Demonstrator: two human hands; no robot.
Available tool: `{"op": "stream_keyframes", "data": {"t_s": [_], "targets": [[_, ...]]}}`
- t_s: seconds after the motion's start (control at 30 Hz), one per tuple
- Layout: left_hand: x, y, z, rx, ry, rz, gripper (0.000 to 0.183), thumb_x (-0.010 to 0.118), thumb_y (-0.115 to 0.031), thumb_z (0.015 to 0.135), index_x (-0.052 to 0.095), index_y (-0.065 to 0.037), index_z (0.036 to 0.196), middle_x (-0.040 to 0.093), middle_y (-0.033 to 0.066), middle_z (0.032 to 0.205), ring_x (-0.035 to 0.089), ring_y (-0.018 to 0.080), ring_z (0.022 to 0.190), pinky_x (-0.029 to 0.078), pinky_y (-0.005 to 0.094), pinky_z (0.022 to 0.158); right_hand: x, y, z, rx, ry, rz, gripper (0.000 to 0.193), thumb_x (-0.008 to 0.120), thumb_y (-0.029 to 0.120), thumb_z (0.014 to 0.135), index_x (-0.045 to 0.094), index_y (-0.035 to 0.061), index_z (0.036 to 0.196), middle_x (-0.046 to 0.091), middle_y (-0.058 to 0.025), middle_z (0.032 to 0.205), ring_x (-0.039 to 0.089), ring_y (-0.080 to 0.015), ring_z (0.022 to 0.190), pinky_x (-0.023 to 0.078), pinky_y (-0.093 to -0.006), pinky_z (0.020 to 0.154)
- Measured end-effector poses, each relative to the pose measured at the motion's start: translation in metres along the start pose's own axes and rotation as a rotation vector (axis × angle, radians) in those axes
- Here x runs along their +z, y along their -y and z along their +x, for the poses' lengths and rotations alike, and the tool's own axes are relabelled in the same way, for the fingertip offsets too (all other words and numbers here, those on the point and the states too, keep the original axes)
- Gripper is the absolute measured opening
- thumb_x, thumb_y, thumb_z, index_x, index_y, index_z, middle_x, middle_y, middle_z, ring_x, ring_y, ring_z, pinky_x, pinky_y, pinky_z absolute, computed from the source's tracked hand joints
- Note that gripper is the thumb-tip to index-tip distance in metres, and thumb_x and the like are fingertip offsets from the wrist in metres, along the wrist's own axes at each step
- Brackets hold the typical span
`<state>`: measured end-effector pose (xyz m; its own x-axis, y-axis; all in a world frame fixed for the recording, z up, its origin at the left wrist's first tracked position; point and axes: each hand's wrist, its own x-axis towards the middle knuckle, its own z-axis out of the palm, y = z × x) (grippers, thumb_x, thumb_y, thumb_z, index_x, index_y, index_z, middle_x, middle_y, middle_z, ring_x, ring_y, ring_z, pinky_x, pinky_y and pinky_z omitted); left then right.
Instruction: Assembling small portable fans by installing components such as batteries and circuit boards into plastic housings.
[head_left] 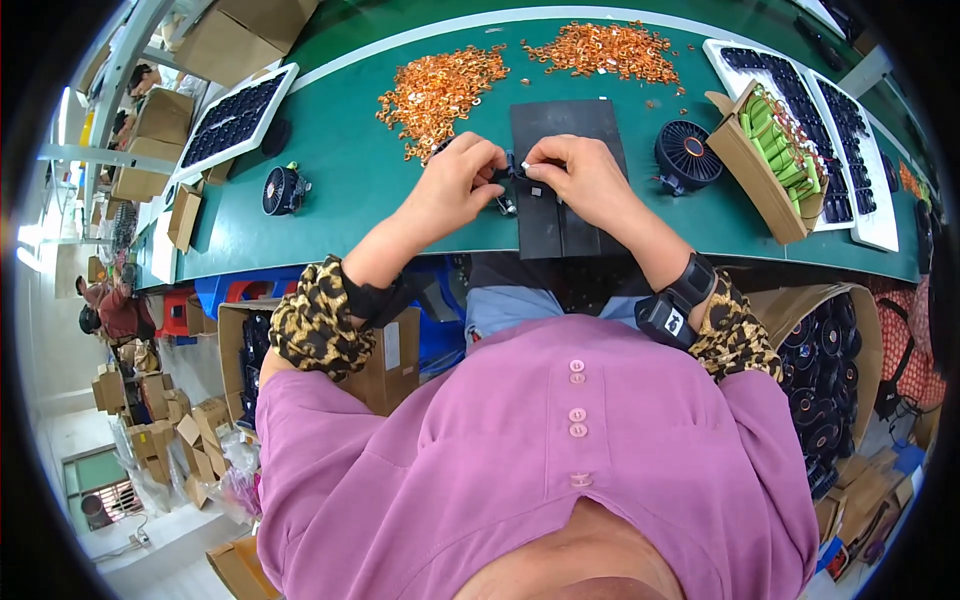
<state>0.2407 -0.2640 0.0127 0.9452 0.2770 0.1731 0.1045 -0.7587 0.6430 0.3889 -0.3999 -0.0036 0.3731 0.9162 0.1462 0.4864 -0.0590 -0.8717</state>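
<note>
- While the right grip [585, 180] is pinched narrow on a small white piece [525, 166], the left grip [455, 183] sits just beside it, fingers curled.
- Dark part [507, 205] shows just under the left fingertips; mostly hidden, can't tell if it's clamped.
- Handling, my read: white piece light, easy to drop or lose. Pinch by its sides, fingertips only.
- Dark part probably stiff, maybe fragile at the small end. Hold by the body.
- Below both grips: black mat [590, 120], on the green table [350, 220].
- Beyond left grip: orange heap [440, 95]. Beyond right grip: second orange heap [610, 52].
- Left of left grip, well apart: small black fan [282, 190].
- Right of right grip: round black fan [690, 155], then carton [750, 190] holding green cylinders [785, 150].
</note>
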Motion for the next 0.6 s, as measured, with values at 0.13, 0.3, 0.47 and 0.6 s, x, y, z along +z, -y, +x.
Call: {"op": "stream_keyframes", "data": {"t_s": [0.13, 0.3, 0.47, 0.6], "targets": [[-0.007, -0.013, -0.015, 0.183, 0.007, 0.192, 0.023, 0.065, -0.006, 0.074, 0.056, -0.004, 0.095, 0.056, 0.0107, 0.097, 0.06, 0.0276, 0.076, 0.051, 0.0339, 0.066, 0.0, -0.011, -0.001, -0.02, -0.047, -0.005, 0.014, 0.062, 0.015, 0.079, 0.064, 0.0027, 0.086, 0.062, -0.0144, 0.08, 0.061, -0.0296, 0.074, 0.047, -0.0387, 0.066], [0.017, -0.004, -0.027, 0.317, 0.099, 0.461, 0.03, 0.056, -0.002, 0.072, 0.053, -0.001, 0.102, 0.057, 0.0097, 0.099, 0.061, 0.0294, 0.083, 0.051, 0.0362, 0.066, 0.001, -0.01, -0.001, -0.09, -0.105, -0.186, 0.015, 0.06, 0.016, 0.08, 0.064, 0.0037, 0.087, 0.061, -0.0143, 0.082, 0.06, -0.0322, 0.079, 0.046, -0.0404, 0.071], [0.01, -0.005, -0.014, 0.135, 0.156, 0.381, 0.026, 0.053, 0.003, 0.074, 0.055, -0.001, 0.099, 0.059, 0.0132, 0.097, 0.062, 0.0257, 0.082, 0.052, 0.0322, 0.063, -0.003, -0.011, -0.002, -0.111, -0.094, -0.152, 0.014, 0.06, 0.016, 0.081, 0.064, 0.0036, 0.087, 0.062, -0.0145, 0.083, 0.06, -0.0316, 0.077, 0.047, -0.0397, 0.069], [-0.013, -0.004, -0.002, -0.324, 0.103, -0.594, 0.02, 0.053, 0.0, 0.086, 0.056, -0.001, 0.106, 0.057, 0.0031, 0.094, 0.059, 0.0104, 0.084, 0.05, 0.0236, 0.072, -0.008, -0.006, -0.002, -0.073, -0.062, -0.002, 0.015, 0.06, 0.016, 0.081, 0.064, 0.0021, 0.086, 0.062, -0.0144, 0.077, 0.061, -0.0269, 0.069, 0.046, -0.0365, 0.063]]}}
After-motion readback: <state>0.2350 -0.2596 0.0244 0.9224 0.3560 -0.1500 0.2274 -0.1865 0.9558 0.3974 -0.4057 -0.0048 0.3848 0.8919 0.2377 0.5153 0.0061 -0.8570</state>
